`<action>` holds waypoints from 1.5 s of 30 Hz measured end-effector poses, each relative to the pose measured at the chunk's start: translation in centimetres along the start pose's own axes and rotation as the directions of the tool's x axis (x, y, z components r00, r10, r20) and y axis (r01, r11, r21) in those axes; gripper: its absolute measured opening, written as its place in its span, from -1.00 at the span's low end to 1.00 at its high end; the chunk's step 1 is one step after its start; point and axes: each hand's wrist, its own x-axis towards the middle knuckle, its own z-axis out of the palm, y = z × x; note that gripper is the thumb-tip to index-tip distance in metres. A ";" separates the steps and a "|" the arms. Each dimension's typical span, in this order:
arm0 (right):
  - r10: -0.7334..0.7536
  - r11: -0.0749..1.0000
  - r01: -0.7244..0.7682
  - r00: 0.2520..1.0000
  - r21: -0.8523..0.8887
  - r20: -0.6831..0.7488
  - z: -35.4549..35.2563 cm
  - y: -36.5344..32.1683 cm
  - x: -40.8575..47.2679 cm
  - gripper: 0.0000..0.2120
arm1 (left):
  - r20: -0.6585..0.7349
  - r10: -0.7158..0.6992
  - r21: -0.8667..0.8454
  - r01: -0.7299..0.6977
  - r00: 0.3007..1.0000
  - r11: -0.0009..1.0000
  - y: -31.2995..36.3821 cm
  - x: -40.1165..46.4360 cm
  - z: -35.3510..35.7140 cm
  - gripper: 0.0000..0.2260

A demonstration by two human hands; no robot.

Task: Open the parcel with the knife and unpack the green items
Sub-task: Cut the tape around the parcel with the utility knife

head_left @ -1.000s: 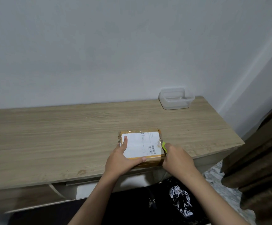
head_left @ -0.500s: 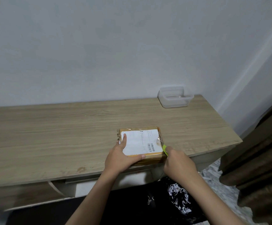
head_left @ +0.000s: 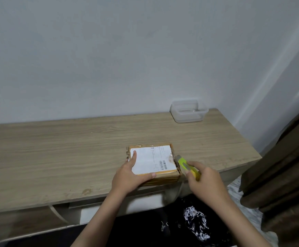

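Nearest us, our right hand (head_left: 205, 182) grips the knife (head_left: 188, 165) just right of the parcel (head_left: 150, 161), our left hand (head_left: 129, 177) presses flat-fingered on the parcel's top, pinning it to the tabletop (head_left: 65, 148), and we judge a deep or skidding blade could slice the contents or that thumb, while a clear tub (head_left: 188, 111) sits well beyond the parcel.

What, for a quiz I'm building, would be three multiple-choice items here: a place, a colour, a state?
1. The tub stands: A at the desk's far right corner; B at its left end; C on the floor.
2. The knife is: A red; B yellow-green; C black.
3. The left hand: A hangs idle; B holds the knife; C rests on the parcel.
Key: 1 A, it sits by the wall at the right; 2 B, its body shows in the right hand; 3 C, its fingers lie on top.
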 end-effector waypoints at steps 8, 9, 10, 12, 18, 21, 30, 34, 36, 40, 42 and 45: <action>0.064 0.893 -0.005 0.991 0.451 -0.116 2.6 0.9 1.8 -0.74 | -0.100 -0.014 0.058 0.020 0.995 0.998 -0.4 0.9 -1.2 -0.08; 0.077 0.873 -0.021 0.992 0.487 -0.097 2.9 0.8 1.8 -0.71 | -0.135 -0.016 0.075 0.026 0.991 0.997 -0.4 1.1 -1.4 -0.14; 0.088 0.855 -0.037 0.993 0.518 -0.074 3.0 0.7 1.8 -0.68 | -0.174 -0.012 0.093 0.029 0.985 0.995 -0.5 1.3 -1.6 -0.20; 0.092 0.821 -0.057 0.995 0.568 -0.033 3.3 0.4 1.8 -0.61 | -0.235 0.011 0.111 0.016 0.972 0.994 -0.6 1.6 -1.9 -0.30; 0.042 0.756 -0.050 0.999 0.653 0.027 3.4 -0.2 1.5 -0.54 | -0.422 0.055 0.120 -0.005 0.905 0.993 -0.9 2.1 -1.5 -0.51; 0.037 0.729 -0.075 0.997 0.680 0.070 3.7 0.4 2.1 -0.54 | -0.528 0.068 0.105 -0.014 0.846 0.994 -0.8 2.3 -1.0 -0.58; -0.024 0.661 -0.130 0.981 0.739 0.194 5.1 2.1 4.9 -0.50 | -0.463 -0.051 -0.252 -0.077 0.885 0.965 2.9 0.9 4.1 -0.09; -0.026 0.692 -0.165 0.967 0.702 0.253 6.0 2.4 7.3 -0.49 | -0.295 -0.118 -0.299 0.025 0.948 0.954 4.3 0.6 6.8 0.24; -0.013 0.718 -0.158 0.971 0.678 0.240 6.3 2.4 8.8 -0.57 | -0.300 -0.127 -0.303 0.032 0.946 0.952 4.4 1.2 6.7 0.21; 0.050 0.725 -0.174 0.978 0.666 0.202 6.4 2.5 12.4 -0.67 | -0.269 -0.056 -0.209 -0.001 0.962 0.978 2.6 3.5 4.7 0.14; 0.092 0.702 -0.181 0.982 0.689 0.164 6.6 2.3 14.3 -0.60 | -0.247 0.002 -0.215 -0.056 0.969 0.975 1.4 4.5 3.2 0.11; 0.126 0.728 -0.118 0.991 0.675 0.037 6.7 1.5 17.2 -0.57 | -0.288 0.006 -0.251 -0.082 0.958 0.965 0.0 5.7 1.2 -0.10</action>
